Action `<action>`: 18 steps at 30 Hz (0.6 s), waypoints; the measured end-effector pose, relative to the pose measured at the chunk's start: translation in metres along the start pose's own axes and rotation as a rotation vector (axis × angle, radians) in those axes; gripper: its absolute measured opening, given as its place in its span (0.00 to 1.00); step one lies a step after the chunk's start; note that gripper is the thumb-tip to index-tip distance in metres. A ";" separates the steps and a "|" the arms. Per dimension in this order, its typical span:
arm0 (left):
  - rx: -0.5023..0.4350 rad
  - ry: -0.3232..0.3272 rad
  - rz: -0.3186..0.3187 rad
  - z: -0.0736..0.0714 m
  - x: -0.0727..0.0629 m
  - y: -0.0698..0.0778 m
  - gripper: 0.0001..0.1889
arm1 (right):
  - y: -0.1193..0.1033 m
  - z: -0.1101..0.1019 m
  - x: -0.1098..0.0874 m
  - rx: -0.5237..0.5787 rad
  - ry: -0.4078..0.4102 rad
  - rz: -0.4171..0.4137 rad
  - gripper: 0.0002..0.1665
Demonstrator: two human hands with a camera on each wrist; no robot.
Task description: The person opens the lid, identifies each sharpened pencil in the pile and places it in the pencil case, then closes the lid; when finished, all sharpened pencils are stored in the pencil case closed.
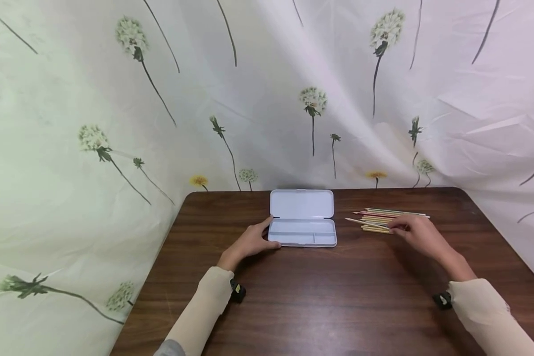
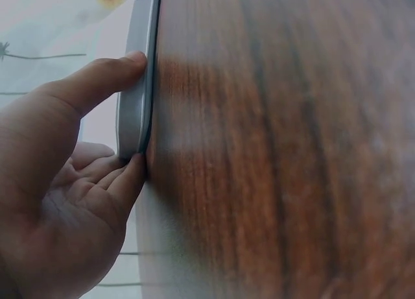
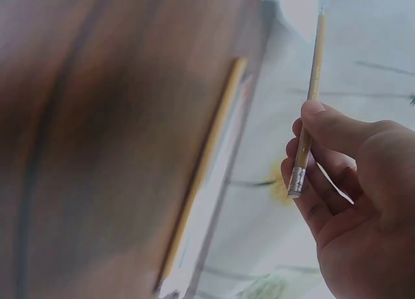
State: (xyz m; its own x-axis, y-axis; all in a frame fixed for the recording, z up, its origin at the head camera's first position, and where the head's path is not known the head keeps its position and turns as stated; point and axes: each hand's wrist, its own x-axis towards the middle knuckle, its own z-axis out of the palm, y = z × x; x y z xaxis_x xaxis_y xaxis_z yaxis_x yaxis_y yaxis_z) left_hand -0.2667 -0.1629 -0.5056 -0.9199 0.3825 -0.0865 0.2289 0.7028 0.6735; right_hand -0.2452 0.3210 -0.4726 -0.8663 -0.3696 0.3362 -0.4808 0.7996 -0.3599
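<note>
A pale blue-white pencil case [image 1: 291, 238] stands with its lid [image 1: 301, 203] raised at the back of the table; its compartments hold nothing. My left hand [image 1: 251, 241] grips the case's left end, thumb on the front side and fingers round the end, as the case edge [image 2: 133, 120] in the left wrist view shows. Over on the right, my right hand [image 1: 420, 235] pinches a pencil [image 3: 316, 69] between thumb and fingers, its metal-banded end by the palm and its tip pointing away. Under it lies a bunch of pencils [image 1: 376, 218], partly hidden by the hand.
The brown wooden table [image 1: 320, 296] ends behind the case and pencils. A white cloth [image 1: 267, 123] with a dandelion print hangs behind it. In the right wrist view, a yellow pencil [image 3: 206, 163] lies on the tabletop beside other blurred ones.
</note>
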 end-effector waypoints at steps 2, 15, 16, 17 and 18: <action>-0.001 -0.004 -0.001 0.000 0.000 0.000 0.52 | -0.010 0.000 0.010 0.025 0.007 -0.019 0.07; 0.021 0.006 -0.025 0.000 0.000 0.003 0.53 | -0.080 0.021 0.088 0.159 -0.038 -0.216 0.08; 0.021 0.008 -0.028 0.001 0.001 0.003 0.54 | -0.086 0.024 0.093 0.163 -0.054 -0.224 0.08; 0.018 0.009 -0.030 0.000 0.001 0.004 0.54 | -0.091 0.028 0.097 0.163 -0.068 -0.231 0.07; 0.017 0.009 -0.033 0.000 0.001 0.004 0.54 | -0.096 0.031 0.101 0.162 -0.084 -0.239 0.07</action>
State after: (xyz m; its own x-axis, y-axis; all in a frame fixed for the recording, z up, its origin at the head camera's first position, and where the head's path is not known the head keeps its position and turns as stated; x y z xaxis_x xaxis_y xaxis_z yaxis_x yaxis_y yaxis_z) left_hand -0.2665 -0.1592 -0.5029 -0.9298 0.3537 -0.1016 0.2039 0.7249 0.6580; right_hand -0.2913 0.1918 -0.4313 -0.7309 -0.5817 0.3570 -0.6819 0.6017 -0.4158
